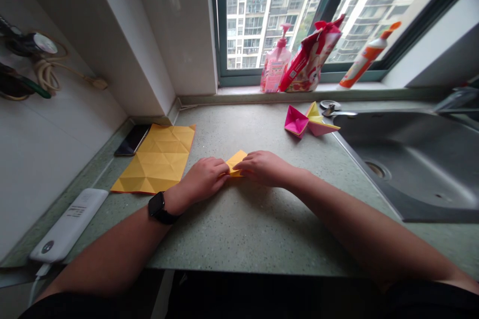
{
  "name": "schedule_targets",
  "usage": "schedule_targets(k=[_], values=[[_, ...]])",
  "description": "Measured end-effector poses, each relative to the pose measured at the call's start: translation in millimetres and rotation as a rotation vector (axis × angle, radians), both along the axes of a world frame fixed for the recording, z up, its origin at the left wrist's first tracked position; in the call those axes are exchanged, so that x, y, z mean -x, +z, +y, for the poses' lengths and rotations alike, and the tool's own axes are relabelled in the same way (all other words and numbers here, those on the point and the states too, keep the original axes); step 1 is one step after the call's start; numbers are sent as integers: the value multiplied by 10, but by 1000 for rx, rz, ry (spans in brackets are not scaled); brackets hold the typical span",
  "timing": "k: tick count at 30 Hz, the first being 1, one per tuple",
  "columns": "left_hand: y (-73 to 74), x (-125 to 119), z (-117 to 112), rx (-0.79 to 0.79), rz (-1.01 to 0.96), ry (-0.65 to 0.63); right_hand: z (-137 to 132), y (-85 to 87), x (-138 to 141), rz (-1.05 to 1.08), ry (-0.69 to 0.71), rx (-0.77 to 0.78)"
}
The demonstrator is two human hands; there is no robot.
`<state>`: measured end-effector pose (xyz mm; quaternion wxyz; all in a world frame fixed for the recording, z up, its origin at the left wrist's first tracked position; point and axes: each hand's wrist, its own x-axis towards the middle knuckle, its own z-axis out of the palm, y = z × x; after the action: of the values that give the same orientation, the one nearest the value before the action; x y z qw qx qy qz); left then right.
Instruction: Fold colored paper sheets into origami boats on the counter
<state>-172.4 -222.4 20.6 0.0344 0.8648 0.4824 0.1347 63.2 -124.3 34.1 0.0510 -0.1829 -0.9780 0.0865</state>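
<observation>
A small folded piece of yellow paper (237, 159) lies at the middle of the countertop, between my two hands. My left hand (205, 178), with a black watch on the wrist, pinches its left edge. From the other side my right hand (264, 167) grips the right part, fingers bent over the paper. Both hands cover much of its lower portion. To the left, a larger creased yellow sheet (160, 159) with an orange edge lies flat. Folded pink paper (295, 120) and folded yellow-and-pink paper (318, 122) sit farther back on the right.
A phone (132, 140) lies partly beside the creased sheet, and a white power bank (69, 224) with a cable is at front left. The steel sink (419, 159) is on the right. A pump bottle (276, 67), a red bag (312, 60) and an orange-white bottle (364, 62) line the windowsill.
</observation>
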Motion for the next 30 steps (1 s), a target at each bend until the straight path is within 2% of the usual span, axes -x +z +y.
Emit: schedule_targets(k=[8, 15, 21, 30], values=[[39, 24, 5, 52, -43, 127, -24, 149, -34, -146, -122, 30], [-19, 52, 42, 30, -54, 248, 60, 90, -39, -126, -279, -13], [-56, 69, 55, 57, -76, 246, 131, 58, -56, -171, -329, 23], [-118, 142, 103, -1, -19, 226, 164, -5, -57, -169, -342, 33]])
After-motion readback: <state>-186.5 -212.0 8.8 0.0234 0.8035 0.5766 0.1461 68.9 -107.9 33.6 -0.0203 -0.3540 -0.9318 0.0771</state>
